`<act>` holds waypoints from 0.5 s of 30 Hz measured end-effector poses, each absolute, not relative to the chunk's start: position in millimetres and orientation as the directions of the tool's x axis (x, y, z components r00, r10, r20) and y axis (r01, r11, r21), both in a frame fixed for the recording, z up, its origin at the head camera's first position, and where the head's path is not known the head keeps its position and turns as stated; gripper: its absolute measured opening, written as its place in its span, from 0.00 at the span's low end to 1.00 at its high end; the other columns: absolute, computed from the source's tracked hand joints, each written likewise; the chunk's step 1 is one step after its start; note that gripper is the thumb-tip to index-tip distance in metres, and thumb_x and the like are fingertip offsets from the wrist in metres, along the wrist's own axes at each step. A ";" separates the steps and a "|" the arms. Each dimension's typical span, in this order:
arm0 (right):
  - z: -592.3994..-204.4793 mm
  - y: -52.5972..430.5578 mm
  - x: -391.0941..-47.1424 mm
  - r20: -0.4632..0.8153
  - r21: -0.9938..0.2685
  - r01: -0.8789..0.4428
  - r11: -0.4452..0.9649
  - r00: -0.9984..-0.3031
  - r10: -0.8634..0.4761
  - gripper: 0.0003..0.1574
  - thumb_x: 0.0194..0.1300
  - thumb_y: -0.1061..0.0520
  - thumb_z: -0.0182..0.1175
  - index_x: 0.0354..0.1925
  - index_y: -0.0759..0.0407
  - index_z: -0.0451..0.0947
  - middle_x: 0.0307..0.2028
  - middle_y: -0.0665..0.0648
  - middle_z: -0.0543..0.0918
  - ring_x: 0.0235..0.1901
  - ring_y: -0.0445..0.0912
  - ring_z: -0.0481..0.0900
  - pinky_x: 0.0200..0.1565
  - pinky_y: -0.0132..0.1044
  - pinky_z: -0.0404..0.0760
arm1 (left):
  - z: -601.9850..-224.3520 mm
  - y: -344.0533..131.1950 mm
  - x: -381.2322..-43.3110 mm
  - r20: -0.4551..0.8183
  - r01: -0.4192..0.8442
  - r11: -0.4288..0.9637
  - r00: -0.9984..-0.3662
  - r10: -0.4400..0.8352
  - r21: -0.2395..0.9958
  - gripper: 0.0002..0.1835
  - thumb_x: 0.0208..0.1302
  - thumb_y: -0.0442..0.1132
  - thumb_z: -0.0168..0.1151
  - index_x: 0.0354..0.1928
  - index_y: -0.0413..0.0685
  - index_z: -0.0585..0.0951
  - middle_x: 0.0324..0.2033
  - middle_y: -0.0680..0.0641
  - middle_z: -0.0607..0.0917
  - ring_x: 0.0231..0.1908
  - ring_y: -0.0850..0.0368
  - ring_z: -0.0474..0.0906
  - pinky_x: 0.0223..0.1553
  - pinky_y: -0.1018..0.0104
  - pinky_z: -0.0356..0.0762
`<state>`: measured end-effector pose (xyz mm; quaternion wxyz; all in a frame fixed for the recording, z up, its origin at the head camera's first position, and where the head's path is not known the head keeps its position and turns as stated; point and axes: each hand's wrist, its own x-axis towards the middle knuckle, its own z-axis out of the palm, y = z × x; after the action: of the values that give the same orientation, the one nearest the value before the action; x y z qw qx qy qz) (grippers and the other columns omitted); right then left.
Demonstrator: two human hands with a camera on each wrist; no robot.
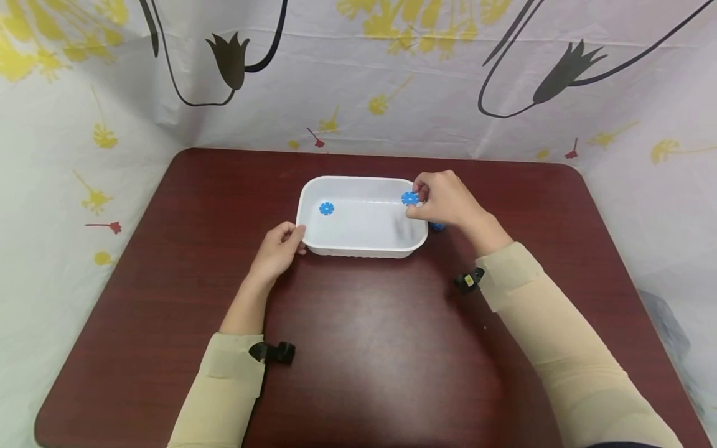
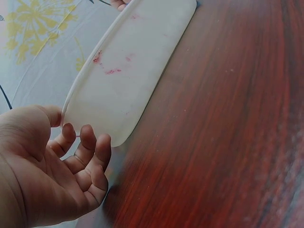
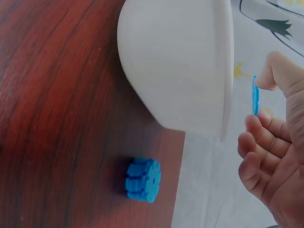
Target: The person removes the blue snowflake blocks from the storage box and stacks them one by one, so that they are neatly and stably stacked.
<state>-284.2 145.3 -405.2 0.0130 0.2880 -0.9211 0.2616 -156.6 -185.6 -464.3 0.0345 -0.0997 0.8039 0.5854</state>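
A white plastic tray (image 1: 364, 227) sits toward the back of the table. My left hand (image 1: 278, 250) grips its left end, thumb at the rim and fingers curled below, as the left wrist view shows. Between thumb and fingertips, my right hand (image 1: 448, 198) pinches a thin blue notched disc (image 1: 410, 198) over the tray's right end. The right wrist view shows this disc (image 3: 255, 96) edge-on, above rim height. Another blue disc (image 1: 327, 208) lies flat inside the tray at the left. Beside the tray's right end, a stack of blue discs (image 3: 143, 180) stands on the table, mostly hidden by my right hand in the head view.
The dark red wooden table (image 1: 358, 336) has rounded corners. Behind it and at both sides hangs a white sheet (image 1: 269, 124) with printed flowers. Black straps with small devices are on both wrists. Reddish marks (image 2: 112, 71) show on the tray's outer side.
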 end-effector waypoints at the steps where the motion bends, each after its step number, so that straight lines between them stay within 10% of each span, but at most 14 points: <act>1: -405.8 147.2 -284.3 0.175 -0.473 -0.533 0.701 -0.837 -0.518 0.19 0.45 0.53 0.72 0.33 0.63 0.80 0.27 0.56 0.83 0.28 0.47 0.78 0.34 0.41 0.77 | -464.0 -185.5 -156.5 -0.173 -0.201 0.292 -0.978 -0.121 0.935 0.17 0.78 0.48 0.53 0.40 0.38 0.77 0.34 0.42 0.81 0.36 0.50 0.81 0.46 0.59 0.78; 15: -412.8 168.0 -283.9 0.129 -0.486 -0.465 0.740 -0.876 -0.465 0.18 0.49 0.52 0.72 0.35 0.61 0.80 0.29 0.55 0.84 0.29 0.47 0.80 0.35 0.42 0.78 | -464.0 -184.5 -157.0 -0.171 -0.201 0.295 -0.977 -0.124 0.934 0.18 0.78 0.47 0.52 0.41 0.36 0.76 0.34 0.42 0.81 0.36 0.51 0.81 0.45 0.60 0.78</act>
<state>-283.9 168.0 -412.8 -0.0005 0.2491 -0.9328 0.2603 -157.0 -184.5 -464.0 0.0328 -0.1012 0.8041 0.5849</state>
